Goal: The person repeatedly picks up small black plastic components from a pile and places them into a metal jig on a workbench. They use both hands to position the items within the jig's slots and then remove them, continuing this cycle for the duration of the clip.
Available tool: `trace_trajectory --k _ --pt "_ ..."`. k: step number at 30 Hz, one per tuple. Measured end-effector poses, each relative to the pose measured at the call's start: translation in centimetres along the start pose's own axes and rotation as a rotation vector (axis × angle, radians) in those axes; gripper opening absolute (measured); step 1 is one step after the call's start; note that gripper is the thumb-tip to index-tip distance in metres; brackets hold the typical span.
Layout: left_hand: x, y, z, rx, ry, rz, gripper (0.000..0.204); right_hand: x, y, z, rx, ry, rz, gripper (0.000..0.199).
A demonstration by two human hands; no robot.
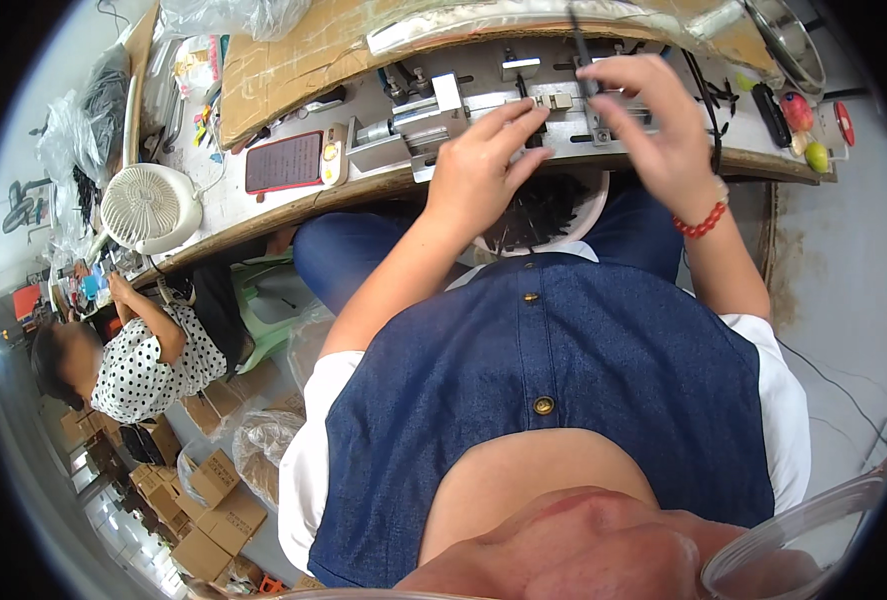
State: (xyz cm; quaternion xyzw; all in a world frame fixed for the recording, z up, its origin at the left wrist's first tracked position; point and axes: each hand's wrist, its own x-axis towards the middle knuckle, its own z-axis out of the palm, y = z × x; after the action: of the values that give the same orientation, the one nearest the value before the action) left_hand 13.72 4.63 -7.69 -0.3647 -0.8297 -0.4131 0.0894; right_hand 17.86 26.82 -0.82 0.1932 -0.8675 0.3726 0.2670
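My left hand (pixel 488 165) reaches to the metal fixture (pixel 560 102) on the bench. Its fingers are bent together at a small dark piece there, and what lies between the fingertips is hidden. To the right, my right hand (pixel 658 125) is raised over the fixture's right end. Its thumb and forefinger pinch a slim black strip (pixel 580 48) that stands upright and is blurred. Left of the fixture sits a silver metal clamp unit with a cylinder (pixel 388 132). Below the bench edge, between my knees, a white tub (pixel 595 205) holds many black strips (pixel 538 215).
A phone (pixel 283 163) and a white fan (pixel 150 207) stand on the bench at left. Cardboard (pixel 303 70) covers its back. At right lie a black oblong object (pixel 770 115) and a metal bowl (pixel 798 45). A co-worker in a dotted shirt (pixel 153 370) sits at far left, near cardboard boxes (pixel 218 535).
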Motion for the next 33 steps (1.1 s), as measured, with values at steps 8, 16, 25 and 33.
trace_trajectory --k 8,16,25,33 --pt "14.6 -1.0 -4.2 0.220 0.203 0.133 0.017 -3.8 -0.7 4.5 -0.234 -0.191 -0.059 0.025" --pt "18.3 -2.6 -4.0 0.567 -0.023 0.003 0.031 -4.1 0.9 6.2 -0.458 -0.229 -0.189 0.021" --pt "10.9 -0.8 -7.0 -0.254 0.113 -0.240 0.023 1.7 4.5 2.9 -0.347 -0.026 -0.195 0.026" --pt "-0.1 0.3 -1.8 -0.160 0.106 -0.004 0.031 11.6 10.6 -0.1 -0.426 -0.280 -0.072 0.018"
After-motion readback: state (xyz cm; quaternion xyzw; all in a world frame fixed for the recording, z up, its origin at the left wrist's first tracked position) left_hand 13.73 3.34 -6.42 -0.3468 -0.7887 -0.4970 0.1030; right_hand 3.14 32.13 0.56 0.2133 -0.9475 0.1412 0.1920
